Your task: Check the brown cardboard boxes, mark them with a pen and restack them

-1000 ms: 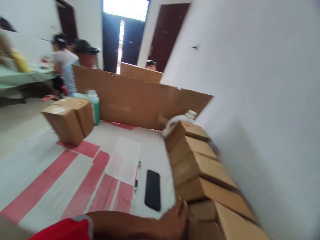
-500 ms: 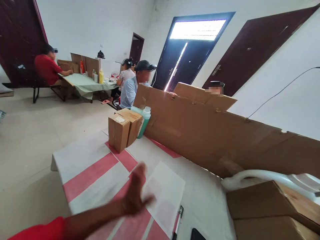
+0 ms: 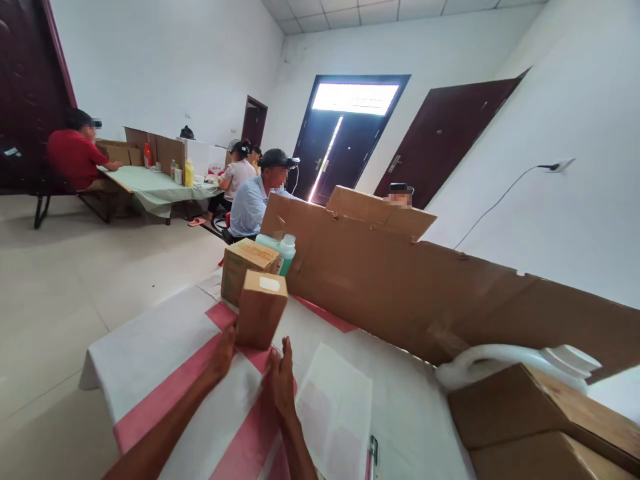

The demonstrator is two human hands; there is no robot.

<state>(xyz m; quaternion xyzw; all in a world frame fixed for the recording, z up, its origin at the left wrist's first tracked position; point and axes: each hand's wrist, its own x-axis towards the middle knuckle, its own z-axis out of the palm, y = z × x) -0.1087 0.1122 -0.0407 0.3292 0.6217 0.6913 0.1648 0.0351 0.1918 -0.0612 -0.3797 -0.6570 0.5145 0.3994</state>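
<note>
A small brown cardboard box [image 3: 263, 310] with a white label on top stands at the left side of the table, leaning slightly in the picture. My left hand [image 3: 223, 353] is at its lower left edge, fingers straight, seeming to touch it. At the box's lower right, my right hand [image 3: 281, 380] is upright with fingers stretched and a small gap to the cardboard. Behind stands a second cardboard box [image 3: 247, 257], beside bottles of green liquid [image 3: 287, 257]. A white sheet of paper [image 3: 340, 407] lies right of my right hand.
A long cardboard partition [image 3: 370, 280] runs along the table's far edge. Stacked cardboard boxes [image 3: 510, 407] and a white plastic jug [image 3: 505, 360] occupy the right. A pen [image 3: 373, 453] lies near the paper. Several people sit beyond, some at another table [image 3: 155, 180].
The labelled box has moved right and towards me, away from the second box. My left hand has come to its side. My right hand has entered view. The camera view has tilted up.
</note>
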